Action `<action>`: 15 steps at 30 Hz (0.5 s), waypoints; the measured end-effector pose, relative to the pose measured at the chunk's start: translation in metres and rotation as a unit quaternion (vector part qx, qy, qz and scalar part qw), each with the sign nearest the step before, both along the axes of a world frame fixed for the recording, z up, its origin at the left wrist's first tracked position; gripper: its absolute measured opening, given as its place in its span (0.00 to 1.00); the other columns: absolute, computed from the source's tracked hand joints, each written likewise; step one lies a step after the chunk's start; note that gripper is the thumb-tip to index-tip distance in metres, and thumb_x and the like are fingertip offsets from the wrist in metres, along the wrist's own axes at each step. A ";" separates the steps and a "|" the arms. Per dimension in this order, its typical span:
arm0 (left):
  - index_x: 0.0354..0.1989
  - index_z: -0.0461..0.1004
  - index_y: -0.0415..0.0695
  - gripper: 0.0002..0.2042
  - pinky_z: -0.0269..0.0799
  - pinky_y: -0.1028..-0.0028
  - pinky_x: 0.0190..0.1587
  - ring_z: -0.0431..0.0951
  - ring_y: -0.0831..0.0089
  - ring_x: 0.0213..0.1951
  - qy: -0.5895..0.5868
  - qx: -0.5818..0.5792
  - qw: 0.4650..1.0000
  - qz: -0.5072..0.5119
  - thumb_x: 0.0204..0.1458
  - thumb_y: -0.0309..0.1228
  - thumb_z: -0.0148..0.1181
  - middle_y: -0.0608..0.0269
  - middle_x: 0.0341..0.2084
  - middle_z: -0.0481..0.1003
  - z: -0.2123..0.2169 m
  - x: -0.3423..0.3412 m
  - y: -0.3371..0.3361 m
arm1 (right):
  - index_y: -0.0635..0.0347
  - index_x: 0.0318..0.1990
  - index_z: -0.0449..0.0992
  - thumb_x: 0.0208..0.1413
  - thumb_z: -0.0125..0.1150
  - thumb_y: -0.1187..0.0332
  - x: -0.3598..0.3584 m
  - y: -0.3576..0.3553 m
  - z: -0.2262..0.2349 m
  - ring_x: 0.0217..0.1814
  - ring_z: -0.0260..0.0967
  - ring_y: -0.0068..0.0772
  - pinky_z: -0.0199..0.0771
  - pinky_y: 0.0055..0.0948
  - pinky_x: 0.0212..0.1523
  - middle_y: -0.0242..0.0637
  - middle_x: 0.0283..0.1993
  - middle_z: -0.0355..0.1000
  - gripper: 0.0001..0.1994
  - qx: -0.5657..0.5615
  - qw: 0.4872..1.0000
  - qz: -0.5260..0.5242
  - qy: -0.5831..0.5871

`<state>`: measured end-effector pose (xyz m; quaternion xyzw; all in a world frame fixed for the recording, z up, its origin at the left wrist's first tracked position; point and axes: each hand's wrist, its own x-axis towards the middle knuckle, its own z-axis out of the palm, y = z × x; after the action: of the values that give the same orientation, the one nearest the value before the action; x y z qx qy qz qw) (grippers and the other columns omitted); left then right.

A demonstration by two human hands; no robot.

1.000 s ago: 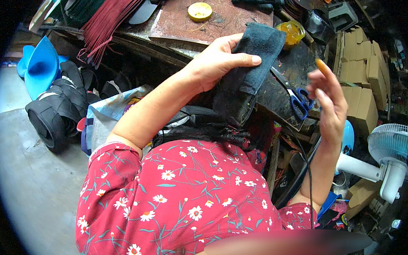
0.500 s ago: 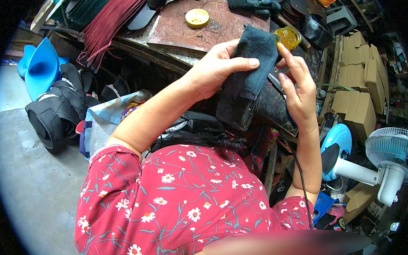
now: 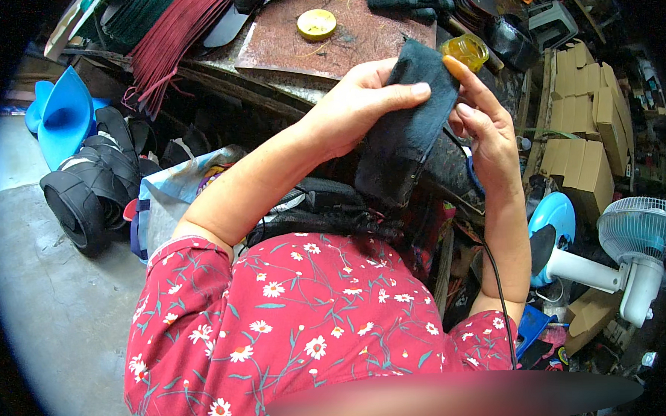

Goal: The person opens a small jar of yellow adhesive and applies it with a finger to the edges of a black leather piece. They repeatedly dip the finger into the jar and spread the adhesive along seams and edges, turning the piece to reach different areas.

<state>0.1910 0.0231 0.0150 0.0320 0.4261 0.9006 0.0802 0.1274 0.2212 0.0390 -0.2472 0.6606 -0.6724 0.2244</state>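
Note:
A folded piece of dark blue-black fabric (image 3: 422,90) hangs up in front of me, its lower part darker. My left hand (image 3: 343,113) is closed on it, the thumb flat on the near face and the other fingers behind. At the piece's right edge, my right hand (image 3: 491,136) touches it near the top with a stretched index fingertip that looks yellowish. The right thumb stays apart from that finger, and the other fingers are bent, partly hidden. Just beyond the right fingertip lies a jar (image 3: 469,50) of clear yellow stuff.
A reddish-brown board (image 3: 279,41) on the worktable bears a yellow dish (image 3: 317,25). Maroon cords (image 3: 177,43) hang over the table's left side. Cardboard boxes (image 3: 578,165) and a white fan (image 3: 635,230) stand at right. Black rolled material (image 3: 84,195) lies on the floor at left.
My right index finger still touches the edge of the fabric, while the thumb and bent fingers have come slightly closer to it. The fabric has shifted only a little.

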 end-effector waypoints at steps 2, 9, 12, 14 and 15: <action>0.49 0.73 0.39 0.14 0.77 0.77 0.42 0.79 0.78 0.37 -0.023 0.021 0.999 0.013 0.60 0.35 0.58 0.63 0.38 0.79 0.001 -0.001 0.000 | 0.58 0.65 0.68 0.58 0.52 0.75 0.002 0.000 0.000 0.34 0.57 0.13 0.57 0.14 0.33 0.23 0.37 0.61 0.25 0.016 0.999 0.018 0.030; 0.53 0.71 0.41 0.14 0.78 0.76 0.42 0.80 0.77 0.38 -0.005 0.017 0.999 0.033 0.63 0.35 0.53 0.63 0.40 0.78 0.002 -0.007 -0.001 | 0.53 0.60 0.75 0.51 0.55 0.78 0.015 0.002 0.011 0.33 0.67 0.26 0.69 0.23 0.38 0.32 0.35 0.67 0.26 0.138 0.929 0.056 0.340; 0.53 0.72 0.40 0.14 0.78 0.76 0.41 0.79 0.78 0.38 0.019 -0.010 0.999 0.035 0.63 0.34 0.53 0.63 0.40 0.78 0.001 -0.008 0.001 | 0.45 0.56 0.78 0.49 0.57 0.78 0.015 0.001 0.013 0.28 0.70 0.33 0.72 0.28 0.32 0.36 0.33 0.70 0.25 0.192 0.882 -0.019 0.431; 0.52 0.72 0.40 0.14 0.78 0.76 0.42 0.79 0.78 0.38 0.031 -0.025 0.999 0.037 0.63 0.33 0.53 0.63 0.41 0.78 0.000 -0.009 0.002 | 0.43 0.56 0.79 0.48 0.58 0.78 0.016 0.000 0.013 0.28 0.70 0.33 0.72 0.29 0.30 0.35 0.32 0.69 0.26 0.220 0.871 -0.032 0.438; 0.52 0.72 0.40 0.14 0.78 0.76 0.42 0.79 0.78 0.38 0.034 -0.030 0.998 0.041 0.63 0.33 0.53 0.63 0.41 0.78 0.000 -0.010 0.002 | 0.42 0.55 0.79 0.47 0.59 0.78 0.018 0.000 0.014 0.27 0.70 0.33 0.72 0.30 0.30 0.34 0.31 0.69 0.26 0.223 0.853 -0.008 0.471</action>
<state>0.1811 0.0255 0.0150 0.0426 0.4567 0.8881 0.0298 0.1451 0.2214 0.0526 -0.4722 0.8217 -0.3113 -0.0703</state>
